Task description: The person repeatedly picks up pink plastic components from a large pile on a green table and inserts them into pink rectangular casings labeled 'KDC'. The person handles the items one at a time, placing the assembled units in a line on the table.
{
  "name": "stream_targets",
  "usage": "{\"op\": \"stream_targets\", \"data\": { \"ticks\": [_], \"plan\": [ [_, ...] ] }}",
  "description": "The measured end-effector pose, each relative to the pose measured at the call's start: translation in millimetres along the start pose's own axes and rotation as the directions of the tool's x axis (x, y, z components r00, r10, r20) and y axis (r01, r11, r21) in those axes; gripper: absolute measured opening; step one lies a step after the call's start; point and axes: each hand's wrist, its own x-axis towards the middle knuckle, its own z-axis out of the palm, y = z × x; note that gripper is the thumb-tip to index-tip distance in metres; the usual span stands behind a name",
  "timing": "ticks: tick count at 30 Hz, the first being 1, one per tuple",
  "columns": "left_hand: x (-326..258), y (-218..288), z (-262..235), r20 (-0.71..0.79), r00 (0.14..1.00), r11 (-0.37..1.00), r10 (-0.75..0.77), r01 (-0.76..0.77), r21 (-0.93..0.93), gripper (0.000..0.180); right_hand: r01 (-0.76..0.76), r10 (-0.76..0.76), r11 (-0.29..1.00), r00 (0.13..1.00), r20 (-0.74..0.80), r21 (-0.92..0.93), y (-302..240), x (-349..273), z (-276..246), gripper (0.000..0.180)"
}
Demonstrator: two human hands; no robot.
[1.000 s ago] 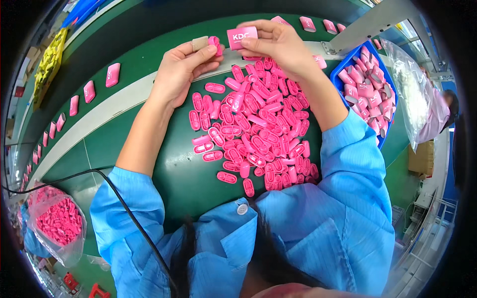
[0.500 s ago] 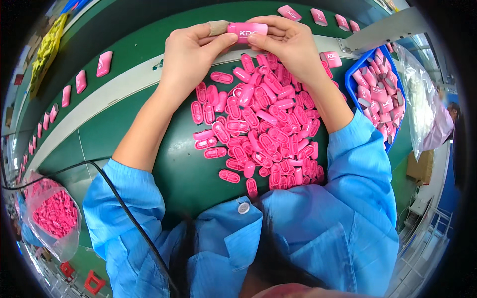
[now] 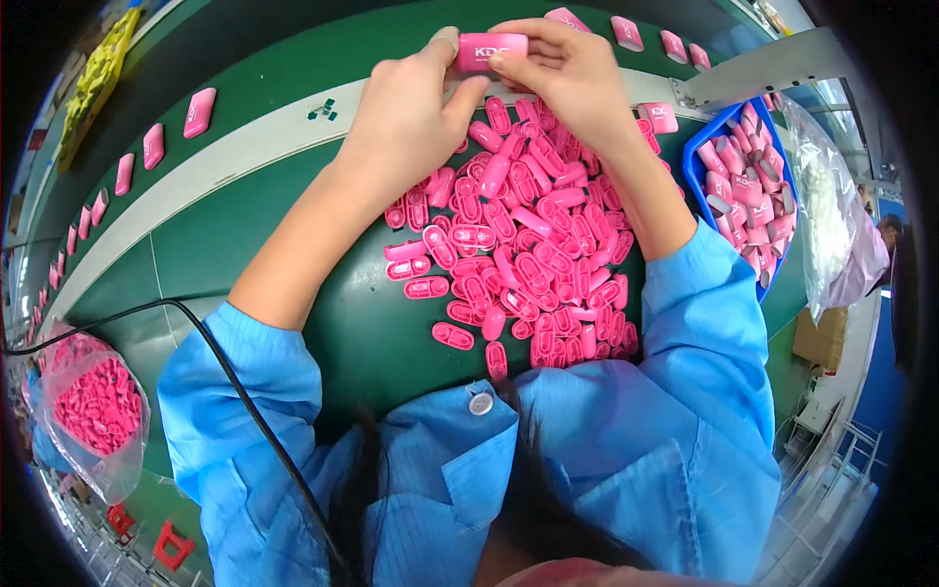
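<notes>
Between thumb and fingers, my right hand (image 3: pixel 579 83) pinches a small pink oblong case (image 3: pixel 478 53) with white lettering, held level over the pale rail. My left hand (image 3: pixel 401 108) is at the case's left end, its index finger, covered by a beige finger cot (image 3: pixel 447 38), pressed against that end. The left thumb stands apart from the case, below it; the other left fingers are mostly hidden. Just beneath my hands, a heap of glossy pink oval caps (image 3: pixel 533 264) lies on the green tabletop (image 3: pixel 362 313), some with their hollow sides up.
A blue tray (image 3: pixel 695 186) of pink cases stands at the right, beside a clear plastic bag (image 3: pixel 822 186). Another case (image 3: pixel 657 118) lies near the metal bracket (image 3: pixel 763 73). Cases line the green strip (image 3: pixel 264 73) beyond the pale rail (image 3: pixel 245 147). A black cable (image 3: pixel 245 391) crosses my left sleeve.
My left thumb has come off the case and moved down, while the index finger has shifted to its end. The right hand keeps its hold. Cases at the far left have shifted slightly.
</notes>
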Motion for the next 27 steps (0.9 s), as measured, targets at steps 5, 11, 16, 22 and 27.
{"op": "stream_targets", "data": {
  "ticks": [5,11,16,22,27],
  "plan": [
    [10.3,-20.1,-22.4,-0.054,0.958,0.919,0.28,-0.252,0.305,0.046,-0.038,0.038,0.951,0.999,-0.006,-0.307,-2.5,37.6,9.0,0.034],
    [8.3,-5.6,-34.3,0.472,0.881,0.989,0.008,-0.078,0.128,0.022,0.108,-0.299,0.535,0.952,-0.068,-0.838,-0.6,61.0,-23.3,0.035],
    [6.6,1.4,-21.2,0.414,0.91,0.982,0.001,-0.078,0.17,0.019,-0.028,-0.088,0.425,0.994,-0.072,-0.905,7.3,52.9,-55.6,0.034],
    [10.0,-7.1,-10.4,0.206,0.978,0.997,-0.025,0.041,-0.07,0.024,-0.053,0.056,0.942,0.998,-0.002,-0.331,-31.8,15.5,-33.9,0.027],
    [9.0,-17.1,-3.9,0.201,0.965,0.892,-0.168,0.236,-0.386,0.028,-0.1,0.071,0.959,0.991,0.117,0.264,-9.9,-1.6,-11.7,0.021]
  ]
}}
